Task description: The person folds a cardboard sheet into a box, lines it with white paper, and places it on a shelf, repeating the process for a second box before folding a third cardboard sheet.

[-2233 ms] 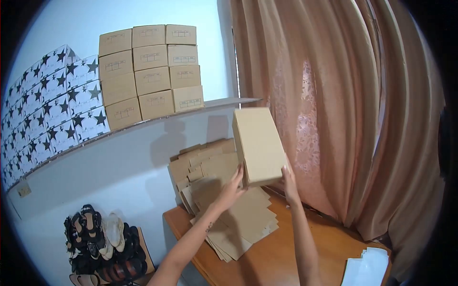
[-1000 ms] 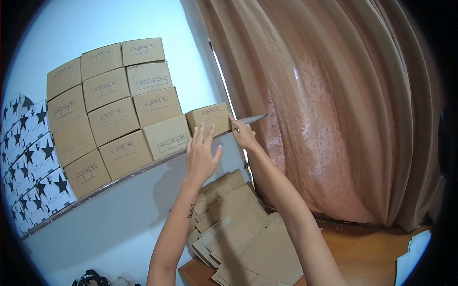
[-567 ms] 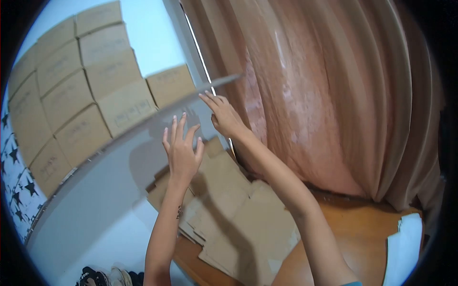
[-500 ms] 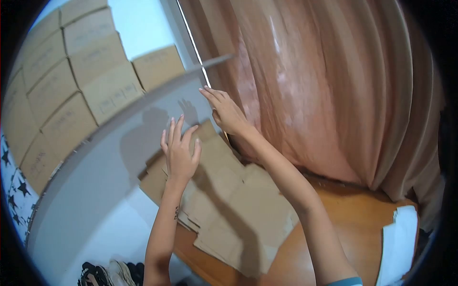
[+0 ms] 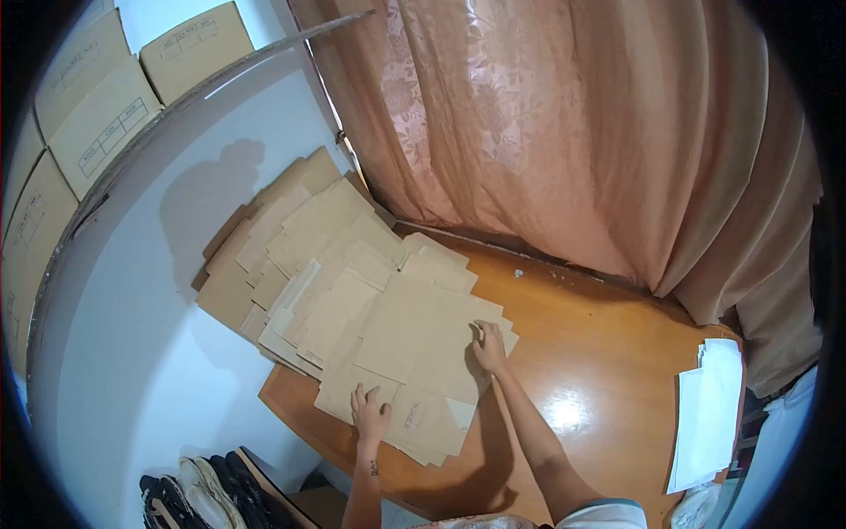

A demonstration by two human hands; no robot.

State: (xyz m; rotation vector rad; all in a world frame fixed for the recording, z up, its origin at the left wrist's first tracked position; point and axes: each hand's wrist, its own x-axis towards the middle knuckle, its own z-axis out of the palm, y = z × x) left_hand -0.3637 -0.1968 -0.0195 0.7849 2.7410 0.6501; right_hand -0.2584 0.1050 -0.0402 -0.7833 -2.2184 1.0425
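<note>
A pile of flattened cardboard boxes (image 5: 423,331) lies on the wooden table and leans up against the wall at its far end. My left hand (image 5: 371,414) rests on the near left part of the top sheet, fingers spread and holding nothing. On the right side of the pile, my right hand (image 5: 488,349) touches the cardboard near its edge, fingers bent but apart. Below the hands, printed marks show on the near flap.
Folded white sheets (image 5: 708,414) lie at the right end of the wooden table (image 5: 582,353). Cardboard boxes (image 5: 101,123) stand on a shelf at upper left. A brown curtain (image 5: 546,132) hangs behind. Dark and pale shoes (image 5: 207,489) are at lower left.
Both hands have come down from the air above the pile onto the cardboard. The view has shifted, so more of the table and less of the shelf show.
</note>
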